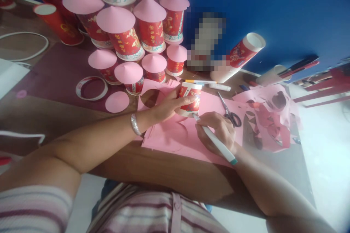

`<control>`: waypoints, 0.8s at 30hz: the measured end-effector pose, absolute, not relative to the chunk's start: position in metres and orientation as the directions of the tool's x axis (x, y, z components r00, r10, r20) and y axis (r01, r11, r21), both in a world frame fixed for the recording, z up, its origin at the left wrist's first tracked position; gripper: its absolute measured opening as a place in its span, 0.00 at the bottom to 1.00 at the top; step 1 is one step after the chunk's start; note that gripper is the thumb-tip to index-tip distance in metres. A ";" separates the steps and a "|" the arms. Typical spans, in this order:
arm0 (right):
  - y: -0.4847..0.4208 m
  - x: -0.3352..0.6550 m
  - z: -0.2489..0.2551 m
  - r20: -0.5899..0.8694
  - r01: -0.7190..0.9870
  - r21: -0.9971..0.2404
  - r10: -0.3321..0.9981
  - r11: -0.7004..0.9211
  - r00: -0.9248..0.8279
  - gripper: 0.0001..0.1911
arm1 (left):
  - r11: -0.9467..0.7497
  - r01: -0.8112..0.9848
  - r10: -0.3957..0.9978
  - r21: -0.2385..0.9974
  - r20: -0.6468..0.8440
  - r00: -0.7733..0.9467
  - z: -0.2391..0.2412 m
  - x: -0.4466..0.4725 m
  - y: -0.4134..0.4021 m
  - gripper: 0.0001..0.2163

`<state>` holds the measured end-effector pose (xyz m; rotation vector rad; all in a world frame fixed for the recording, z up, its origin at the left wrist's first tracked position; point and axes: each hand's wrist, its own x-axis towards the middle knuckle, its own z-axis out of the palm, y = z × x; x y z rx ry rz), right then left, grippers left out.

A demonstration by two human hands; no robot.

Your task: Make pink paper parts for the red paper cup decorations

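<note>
My left hand (175, 102) is closed around a small red paper cup (191, 98) with a white rim and white lower band. In my right hand (217, 131) is a white marker (218, 145) with a green end, its tip touching or very near the cup's lower band. Under both hands lies a stack of pink paper sheets (164, 140). Just beyond my right hand rest black-handled scissors (231, 114). An orange-and-white pen (199, 81) and a white marker (220, 87) lie behind the cup.
Red cups with pink cone tops (127, 72) stand in rows at the back left. A roll of tape (91, 88) and a pink disc (117, 102) lie nearer. Pink paper scraps (273, 123) are heaped at right, by a pen holder (273, 74) and stacked cups (244, 52).
</note>
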<state>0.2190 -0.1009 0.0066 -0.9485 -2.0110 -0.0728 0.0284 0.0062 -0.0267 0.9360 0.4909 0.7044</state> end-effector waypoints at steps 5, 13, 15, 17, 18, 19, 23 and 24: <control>-0.101 0.217 0.005 0.748 0.655 -0.292 0.594 0.697 -0.298 0.15 | 0.403 -0.333 0.728 0.852 -0.078 0.681 -0.028 0.029 0.006 0.26; -0.100 0.216 0.004 0.746 0.645 -0.293 0.591 0.705 -0.307 0.13 | 0.401 -0.320 0.734 0.859 -0.091 0.673 -0.035 0.030 0.006 0.29; -0.100 0.216 0.005 0.748 0.650 -0.283 0.587 0.705 -0.311 0.12 | 0.406 -0.324 0.735 0.855 -0.094 0.672 -0.035 0.030 0.006 0.30; -0.100 0.216 0.005 0.749 0.656 -0.275 0.584 0.703 -0.313 0.10 | 0.404 -0.325 0.735 0.855 -0.091 0.672 -0.035 0.031 0.006 0.31; -0.100 0.216 0.005 0.749 0.658 -0.273 0.584 0.702 -0.313 0.10 | 0.400 -0.325 0.735 0.857 -0.088 0.673 -0.034 0.031 0.006 0.31; -0.100 0.216 0.005 0.748 0.659 -0.273 0.585 0.701 -0.313 0.09 | 0.396 -0.325 0.735 0.859 -0.085 0.673 -0.034 0.031 0.006 0.31; -0.100 0.216 0.006 0.748 0.659 -0.277 0.588 0.699 -0.308 0.08 | 0.390 -0.329 0.741 0.860 -0.081 0.667 -0.034 0.032 0.006 0.31; -0.100 0.216 0.006 0.747 0.660 -0.277 0.589 0.698 -0.308 0.08 | 0.390 -0.329 0.742 0.860 -0.082 0.666 -0.034 0.032 0.006 0.31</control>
